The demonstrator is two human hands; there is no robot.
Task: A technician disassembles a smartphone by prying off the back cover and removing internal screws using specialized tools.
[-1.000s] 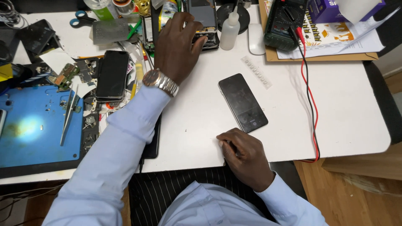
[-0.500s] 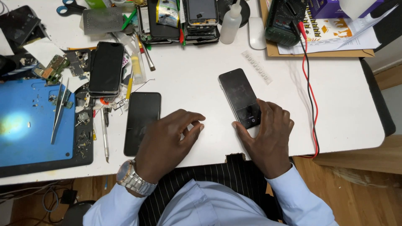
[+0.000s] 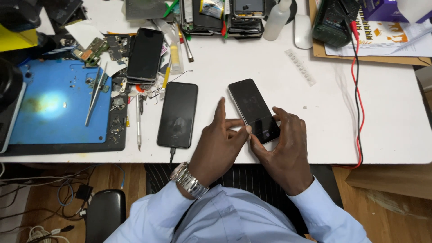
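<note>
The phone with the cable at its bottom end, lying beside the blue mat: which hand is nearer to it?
Left. The left hand lies just to the right of the cabled phone, not touching it. The right hand is farther right, at the other phone.
</note>
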